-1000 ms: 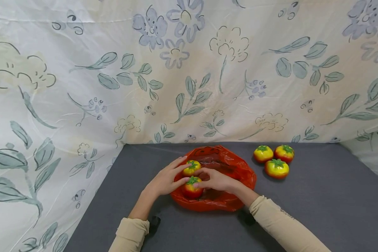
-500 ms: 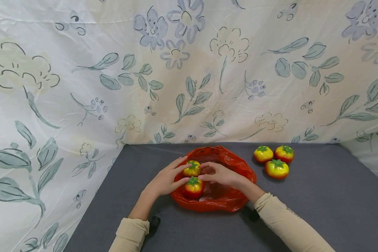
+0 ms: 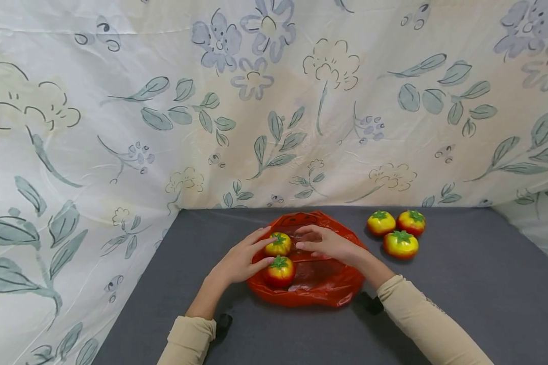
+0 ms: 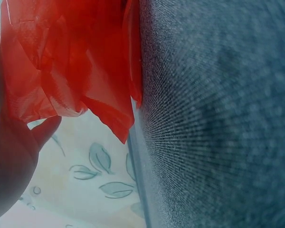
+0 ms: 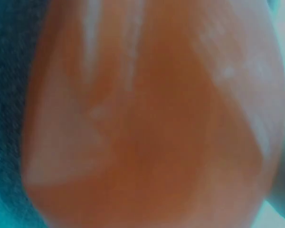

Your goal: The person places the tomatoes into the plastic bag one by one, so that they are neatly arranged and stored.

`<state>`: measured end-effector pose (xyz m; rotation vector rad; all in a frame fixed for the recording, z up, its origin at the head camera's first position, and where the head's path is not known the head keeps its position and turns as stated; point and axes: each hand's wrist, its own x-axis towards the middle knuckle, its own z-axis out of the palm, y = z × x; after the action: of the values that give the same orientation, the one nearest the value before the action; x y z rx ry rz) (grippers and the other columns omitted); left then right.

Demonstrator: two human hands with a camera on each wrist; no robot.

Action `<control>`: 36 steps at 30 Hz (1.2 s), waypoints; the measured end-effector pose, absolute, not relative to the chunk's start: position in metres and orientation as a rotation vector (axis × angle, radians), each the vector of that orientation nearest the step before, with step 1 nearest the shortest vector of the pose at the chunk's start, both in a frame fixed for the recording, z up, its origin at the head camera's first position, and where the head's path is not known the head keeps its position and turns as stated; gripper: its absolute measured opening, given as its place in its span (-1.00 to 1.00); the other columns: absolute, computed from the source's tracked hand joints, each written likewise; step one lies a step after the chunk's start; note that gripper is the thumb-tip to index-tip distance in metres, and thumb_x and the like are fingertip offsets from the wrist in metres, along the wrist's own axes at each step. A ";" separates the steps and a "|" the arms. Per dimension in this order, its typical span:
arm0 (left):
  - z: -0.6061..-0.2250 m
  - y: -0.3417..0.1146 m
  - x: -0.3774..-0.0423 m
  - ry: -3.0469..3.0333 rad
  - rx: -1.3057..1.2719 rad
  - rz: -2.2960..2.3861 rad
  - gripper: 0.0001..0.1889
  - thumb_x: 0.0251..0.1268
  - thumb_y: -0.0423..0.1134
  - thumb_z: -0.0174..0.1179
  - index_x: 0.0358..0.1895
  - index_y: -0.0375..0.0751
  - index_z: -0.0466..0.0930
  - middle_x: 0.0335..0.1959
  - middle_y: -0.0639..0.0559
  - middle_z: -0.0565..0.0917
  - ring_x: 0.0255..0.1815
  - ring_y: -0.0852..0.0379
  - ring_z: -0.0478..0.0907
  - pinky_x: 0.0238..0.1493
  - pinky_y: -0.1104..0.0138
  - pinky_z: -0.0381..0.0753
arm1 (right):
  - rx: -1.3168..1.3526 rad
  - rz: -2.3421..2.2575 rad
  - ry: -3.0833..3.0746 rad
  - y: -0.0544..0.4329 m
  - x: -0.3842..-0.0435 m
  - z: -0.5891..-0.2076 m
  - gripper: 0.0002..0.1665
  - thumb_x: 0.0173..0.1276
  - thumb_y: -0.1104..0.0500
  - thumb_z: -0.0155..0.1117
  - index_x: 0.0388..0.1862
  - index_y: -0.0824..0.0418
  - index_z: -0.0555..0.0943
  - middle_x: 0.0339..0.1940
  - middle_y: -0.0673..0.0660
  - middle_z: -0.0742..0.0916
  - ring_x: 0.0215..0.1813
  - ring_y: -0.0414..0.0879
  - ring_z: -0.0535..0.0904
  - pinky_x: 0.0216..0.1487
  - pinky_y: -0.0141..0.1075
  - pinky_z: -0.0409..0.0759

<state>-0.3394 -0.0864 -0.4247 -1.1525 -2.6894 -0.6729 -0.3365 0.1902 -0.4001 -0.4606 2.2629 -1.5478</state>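
Observation:
A red plastic bag point(image 3: 319, 294) lies spread open on the dark table, its wall also filling much of the left wrist view as a red sheet point(image 4: 76, 61). Two glossy yellow-and-red tomatoes with green tops sit in its left part, a rear tomato point(image 3: 277, 245) and a front tomato point(image 3: 280, 276). My left hand point(image 3: 239, 261) reaches over the bag's left rim, fingers extended, fingertips right at both tomatoes. My right hand point(image 3: 326, 244) is over the bag's right part, fingers loosely bent, nothing in them. Blurred red plastic point(image 5: 147, 118) fills the right wrist view.
Three more tomatoes stand grouped at the back right of the table: a left one point(image 3: 381, 223), a right one point(image 3: 411, 223) and a nearer one point(image 3: 401, 246). A floral cloth point(image 3: 274, 142) hangs behind the dark grey table point(image 3: 461, 284).
My right hand has drawn away from the front tomato, moving right and slightly back over the bag. The left hand and both tomatoes in the bag stay in place.

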 end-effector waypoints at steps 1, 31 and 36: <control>-0.425 -0.086 -0.339 -2.691 -1.153 -0.671 -0.44 0.33 0.05 0.14 0.36 -0.03 0.39 0.48 0.00 0.15 0.46 0.01 0.06 0.29 -0.02 0.24 | -0.452 -1.562 2.266 0.192 -0.337 -0.399 -0.27 0.29 -0.09 0.30 0.34 0.19 0.35 0.22 0.24 0.50 0.19 0.18 0.44 0.14 0.03 0.47; -0.424 -0.084 -0.341 -2.704 -1.159 -0.665 -0.43 0.34 0.04 0.14 0.36 -0.06 0.38 0.47 -0.02 0.16 0.46 0.00 0.06 0.30 -0.03 0.22 | -0.342 -1.916 2.146 0.235 -0.343 -0.384 -0.25 0.40 -0.05 0.18 0.41 0.28 0.21 0.35 0.35 0.36 0.30 0.28 0.31 0.26 0.06 0.32; -0.426 -0.084 -0.342 -2.702 -1.151 -0.672 -0.43 0.34 0.05 0.13 0.36 -0.04 0.39 0.47 -0.01 0.16 0.46 -0.01 0.08 0.29 -0.03 0.24 | -0.356 -1.966 2.089 0.243 -0.345 -0.384 -0.26 0.45 -0.02 0.11 0.44 0.32 0.16 0.36 0.39 0.32 0.30 0.34 0.29 0.26 0.03 0.33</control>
<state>-0.3416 -0.0843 -0.4258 -1.1513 -2.7025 -0.6716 -0.3452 0.2431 -0.3838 -0.3560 2.0894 -1.9662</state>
